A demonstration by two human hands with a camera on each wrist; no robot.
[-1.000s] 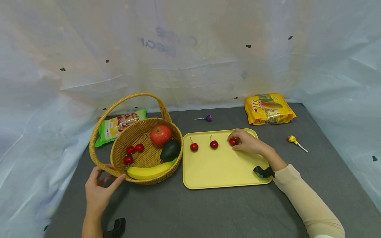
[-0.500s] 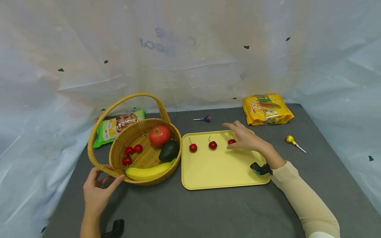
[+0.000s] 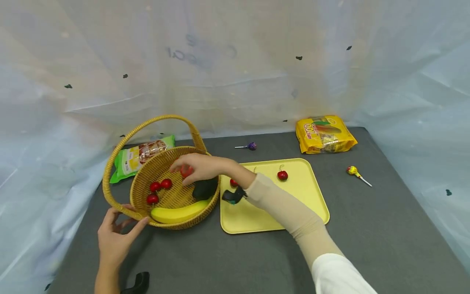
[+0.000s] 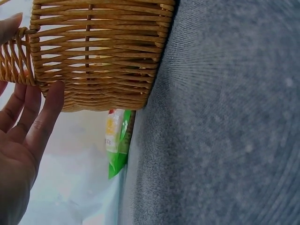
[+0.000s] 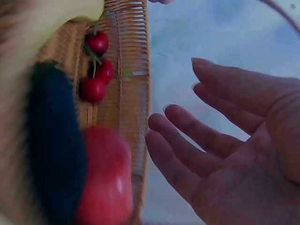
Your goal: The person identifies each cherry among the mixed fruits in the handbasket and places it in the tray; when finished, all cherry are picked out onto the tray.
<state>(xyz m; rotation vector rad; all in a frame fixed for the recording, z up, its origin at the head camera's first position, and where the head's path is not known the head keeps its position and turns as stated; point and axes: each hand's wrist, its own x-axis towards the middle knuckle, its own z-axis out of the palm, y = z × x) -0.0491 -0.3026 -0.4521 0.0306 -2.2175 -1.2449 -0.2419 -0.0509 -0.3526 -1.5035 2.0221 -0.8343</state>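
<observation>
- Steadying the basket at the lower left of the head view, the left hand is resting straight, relaxed fingers against the woven rim and gripping nothing; if that light touch is slipping, the basket could be sliding or tipping on the dark table.
- Sitting at the left of the basket floor, three cherries are lying close together, with the banana along the near rim; a careless reach could be knocking them about or snagging their stems.
- Hovering over the middle of the basket, the right hand is open, fingers spread and holding nothing, just above the apple and beside the avocado; the right wrist view is blurred, so whether fingertips are touching the apple I cannot tell.
- Crossing the left part of the yellow tray, the sleeve is hiding some of it; a dragging forearm could be sweeping the half-hidden cherry near the wrist off the tray.
- Lying alone toward the centre right of the frame, another cherry is resting on the tray, and a bump to the tray could be rolling it away.
</observation>
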